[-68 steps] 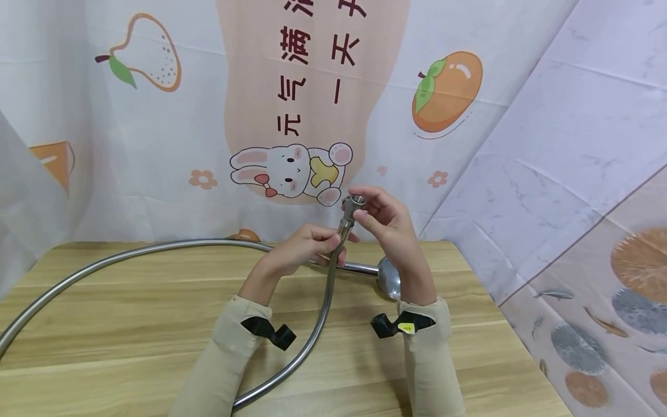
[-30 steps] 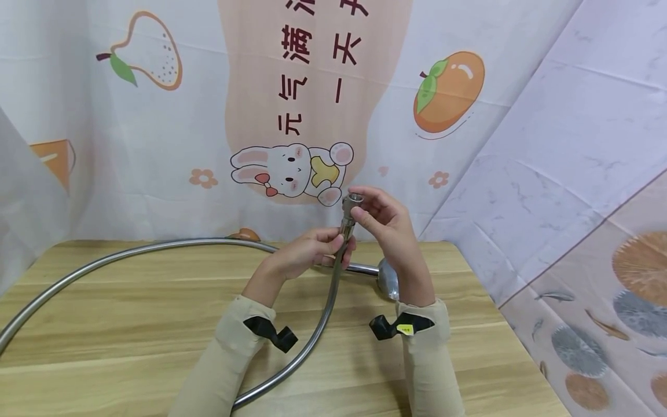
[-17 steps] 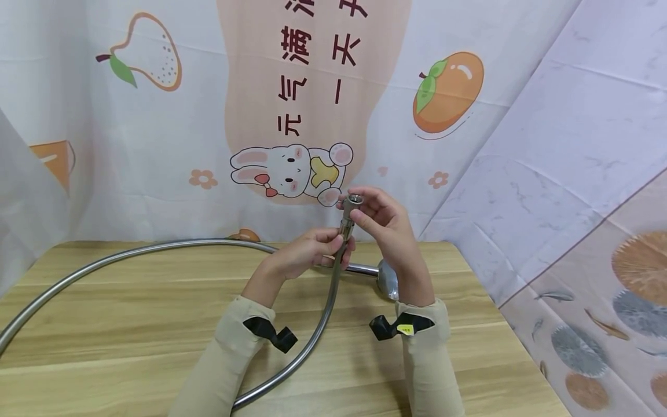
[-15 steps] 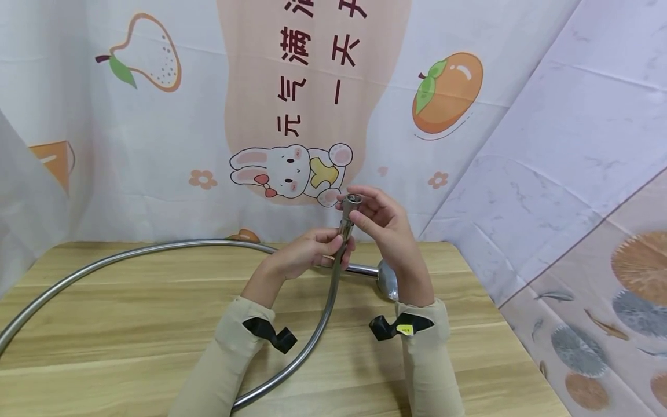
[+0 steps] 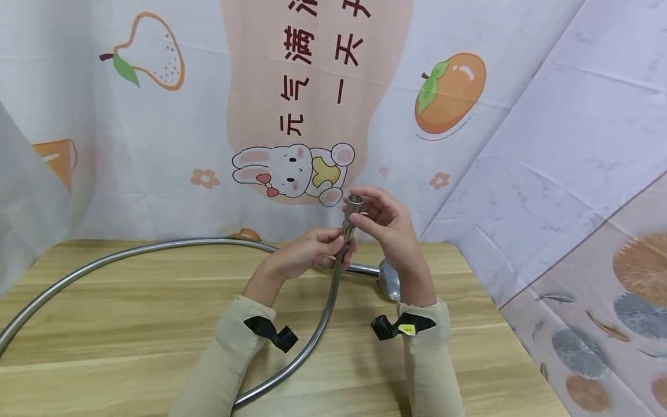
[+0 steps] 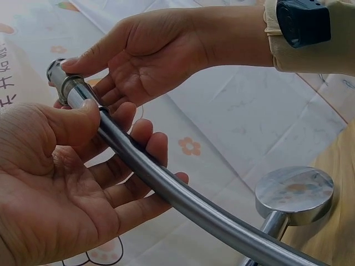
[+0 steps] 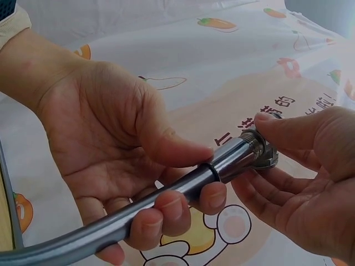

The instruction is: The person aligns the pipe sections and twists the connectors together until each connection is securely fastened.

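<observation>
Above the table, both hands meet at the end of a metal shower hose (image 5: pixel 326 313). My left hand (image 5: pixel 307 252) grips the hose just below its end, thumb on top and fingers curled underneath, as the left wrist view shows. At the tip sits a short metal threaded fitting (image 5: pixel 352 211), its open mouth facing up. My right hand (image 5: pixel 388 226) pinches this fitting between thumb and fingers. In the right wrist view, some thread shows between the fitting (image 7: pixel 270 152) and the hose's smooth end sleeve (image 7: pixel 230 158).
Behind the hands, a chrome shower head (image 5: pixel 387 281) lies on the wooden table (image 5: pixel 130 324), partly hidden by the right wrist. The hose runs in a wide loop across the left side. A printed curtain (image 5: pixel 172 127) hangs close behind the table's back edge.
The fitting has turned on the hose end between the right fingers; its side bulge, seen earlier, is now out of sight in the head view. The left hand has shifted slightly right.
</observation>
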{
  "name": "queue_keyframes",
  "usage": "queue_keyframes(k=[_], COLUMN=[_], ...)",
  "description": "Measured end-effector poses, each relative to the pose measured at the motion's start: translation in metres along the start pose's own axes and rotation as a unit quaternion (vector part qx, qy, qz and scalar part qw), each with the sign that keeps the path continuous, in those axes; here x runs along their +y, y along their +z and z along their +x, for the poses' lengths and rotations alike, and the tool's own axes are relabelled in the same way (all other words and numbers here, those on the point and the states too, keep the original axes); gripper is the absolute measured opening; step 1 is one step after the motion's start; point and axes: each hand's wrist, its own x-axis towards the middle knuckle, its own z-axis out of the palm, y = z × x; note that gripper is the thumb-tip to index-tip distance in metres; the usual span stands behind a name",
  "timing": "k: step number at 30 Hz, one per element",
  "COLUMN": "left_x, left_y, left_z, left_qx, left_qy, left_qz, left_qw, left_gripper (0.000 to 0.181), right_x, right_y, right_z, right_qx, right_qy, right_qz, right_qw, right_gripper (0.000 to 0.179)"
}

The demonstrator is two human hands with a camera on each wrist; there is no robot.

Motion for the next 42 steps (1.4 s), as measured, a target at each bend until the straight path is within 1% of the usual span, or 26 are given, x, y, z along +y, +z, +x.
queue_keyframes(k=[9,19,24,27,36,42], left_x=[0.0012,0.0006,0.0006,0.0006,-0.0007,0.0008], left_y=[-0.0008,-0.0008,-0.0009,-0.0009,-0.0022,-0.0015], left_z=[-0.0007,0.0000,-0.0008,-0.0017,-0.0017,-0.0002], left_qx=[0.001,0.006,0.007,0.007,0.003,0.002], left_qy=[0.000,-0.005,-0.007,-0.008,-0.005,-0.004], left_qz=[0.004,0.001,0.001,0.002,0.008,0.009], left_qw=[1.0000,1.0000,1.0000,0.9999,1.0000,1.0000], left_gripper=[0.030,0.029,0.028,0.029,0.030,0.029], right_x=[0.0007,0.0012,0.0019,0.0014,-0.0024,-0.0037], right_y=[-0.0018,-0.0033,-0.0040,-0.0036,-0.0020,-0.0039], right_z=[0.0001,0.0001,0.0002,0.0000,-0.0019,-0.0022], right_qx=[-0.008,-0.029,-0.030,-0.027,0.010,0.025], right_qy=[-0.003,-0.008,-0.009,-0.004,0.018,0.025], right_qz=[-0.001,0.023,0.021,0.018,-0.005,-0.009], right_qw=[1.0000,0.9993,0.9993,0.9995,0.9998,0.9993], right_gripper=[0.038,0.034,0.034,0.035,0.033,0.033])
